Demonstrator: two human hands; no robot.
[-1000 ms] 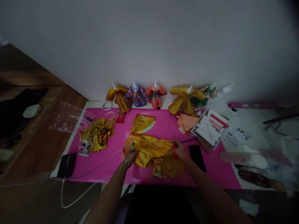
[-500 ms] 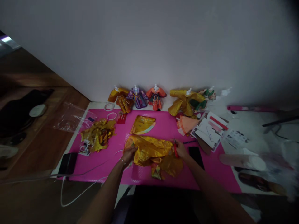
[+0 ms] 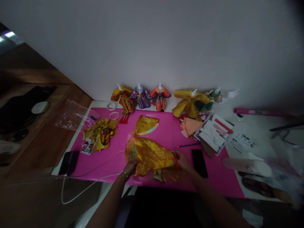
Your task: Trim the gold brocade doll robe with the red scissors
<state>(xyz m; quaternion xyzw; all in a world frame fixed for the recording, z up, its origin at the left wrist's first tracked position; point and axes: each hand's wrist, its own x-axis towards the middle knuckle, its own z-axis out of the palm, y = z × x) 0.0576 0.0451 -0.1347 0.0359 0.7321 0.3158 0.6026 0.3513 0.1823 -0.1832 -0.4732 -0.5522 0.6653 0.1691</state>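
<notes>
A large piece of shiny golden-yellow fabric is bunched over the pink mat. My left hand grips its left edge, with the fingers partly hidden by the cloth. At its right end, my right hand is closed around red-handled scissors, whose blades point away from me beside the fabric. Just beyond lies a fan-shaped golden piece with a pale curved edge. Loose golden cloth hangs below, towards my right wrist.
Crumpled golden scraps lie on the left. Small dressed figures, among them a purple-robed one, stand along the wall. A black phone, a dark pencil, papers and a bottle are to the right. A white cable droops over the front edge.
The golden fabric has been spread and drawn somewhat lower at its right end. My right hand and the scissors have shifted slightly left and towards me. My left hand keeps its hold.
</notes>
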